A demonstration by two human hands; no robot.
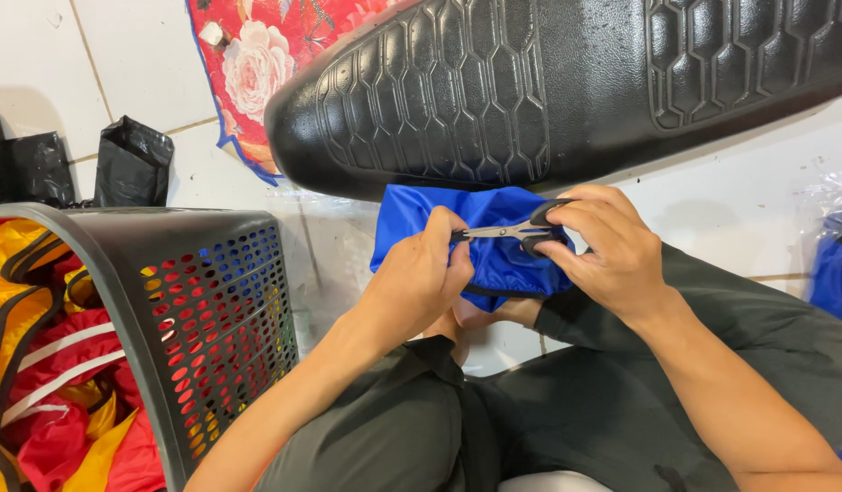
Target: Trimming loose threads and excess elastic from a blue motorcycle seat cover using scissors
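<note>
A blue fabric piece (494, 260) with a dark elastic edge hangs between both hands, over my lap. My left hand (421, 273) pinches its left side, fingers closed on the cloth. My right hand (603, 251) grips small black-handled scissors (507, 231), whose metal blades point left toward the left fingertips and lie across the blue fabric.
A large black textured seat (548, 82) spans the top. A grey perforated basket (193, 310) at the left holds red and yellow fabric (56, 401). Black bags (129, 164) lie on the white tile floor. A floral mat (257, 55) and more blue fabric in plastic (835, 264) are nearby.
</note>
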